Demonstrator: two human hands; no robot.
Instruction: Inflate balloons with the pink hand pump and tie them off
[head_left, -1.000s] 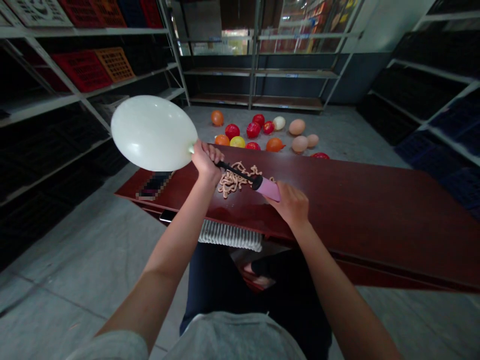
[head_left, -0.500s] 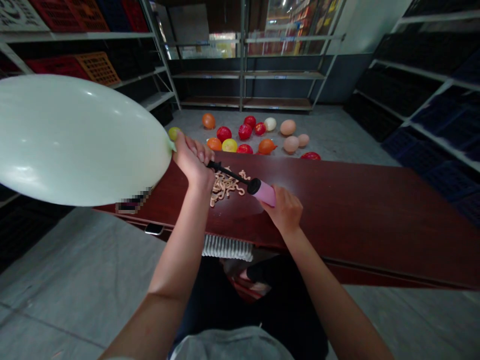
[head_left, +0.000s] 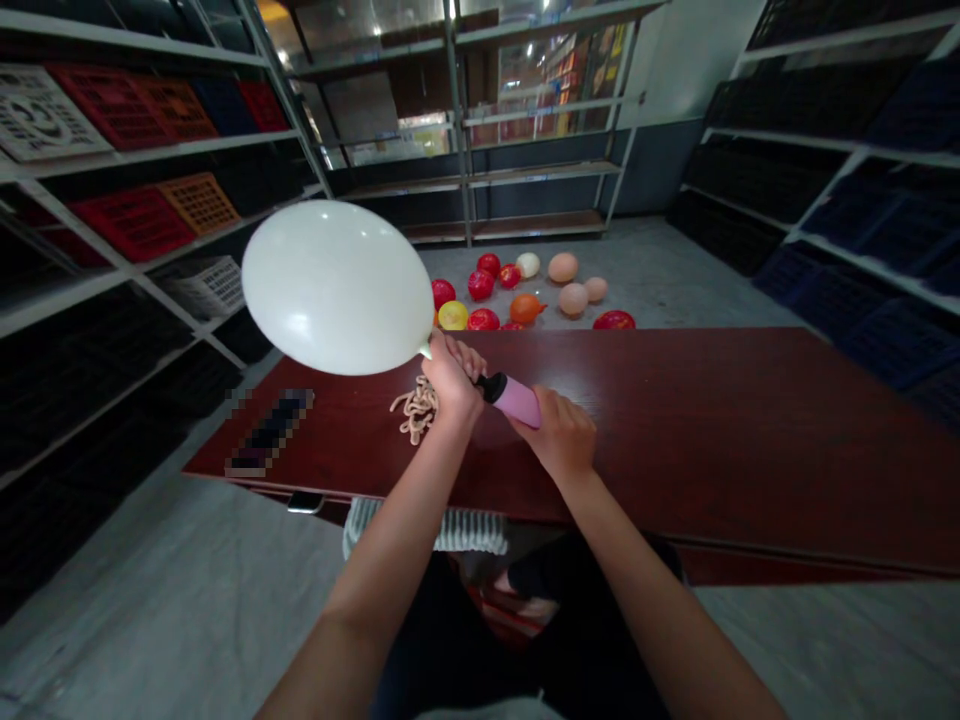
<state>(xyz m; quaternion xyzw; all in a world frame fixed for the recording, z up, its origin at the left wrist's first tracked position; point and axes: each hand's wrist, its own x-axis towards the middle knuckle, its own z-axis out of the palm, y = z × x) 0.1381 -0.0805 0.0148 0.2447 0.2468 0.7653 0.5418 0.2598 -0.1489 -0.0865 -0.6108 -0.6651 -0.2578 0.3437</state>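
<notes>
A large pale, nearly white balloon (head_left: 337,288) extends up and left from my left hand (head_left: 454,378). That hand is closed around the balloon's neck and the black end of a hand pump, which its fingers mostly hide. The pump's pink barrel (head_left: 517,400) is gripped by my right hand (head_left: 561,432), fingers wrapped round it. Hardly any of the pump's black rod shows between the hands, and the barrel's black cap lies close to my left fingers. Beneath my left hand, a pile of beige, curly strips (head_left: 416,408) rests on the dark red table (head_left: 712,430).
A pixelated dark flat object (head_left: 271,432) lies at the table's left. On the floor beyond are several balloons, among them an orange balloon (head_left: 527,307) and a yellow balloon (head_left: 453,316). Shelves with crates (head_left: 131,220) line both sides; a ribbed grey cloth (head_left: 472,531) hangs at the near edge.
My hands have come together, and the pump's long exposed rod has slid into the barrel. My left hand and the balloon have shifted right in view. The camera has tilted upward.
</notes>
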